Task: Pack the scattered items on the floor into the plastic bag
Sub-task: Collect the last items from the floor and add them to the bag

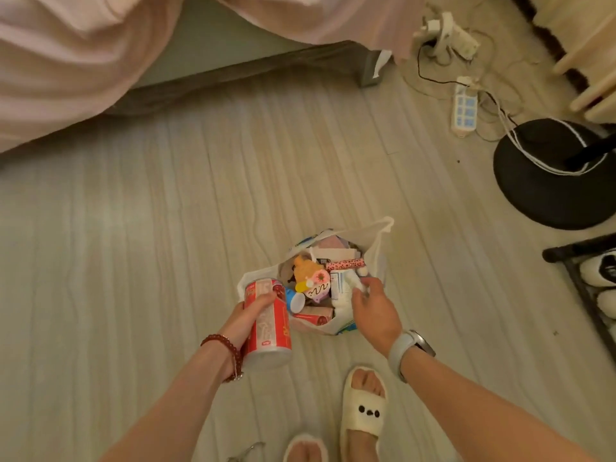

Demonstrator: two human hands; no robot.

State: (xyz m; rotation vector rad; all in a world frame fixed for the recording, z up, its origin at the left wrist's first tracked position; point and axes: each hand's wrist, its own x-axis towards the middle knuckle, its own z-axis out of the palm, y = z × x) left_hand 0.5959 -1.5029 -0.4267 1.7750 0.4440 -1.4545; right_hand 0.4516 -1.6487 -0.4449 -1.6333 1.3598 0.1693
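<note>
The left hand (253, 310) grips a red can (266, 323), tilted, just beside the near-left rim of the bag (378, 241). The right hand (371, 303), fingers loosely curled, pinches the bag's near-right edge, it seems. Between the hands the bag sits on the floor (166, 211), already crowded with a doughnut toy (316, 281) and small packets. Best to hold the mouth wide and lower the can upright into the gap at the left
</note>
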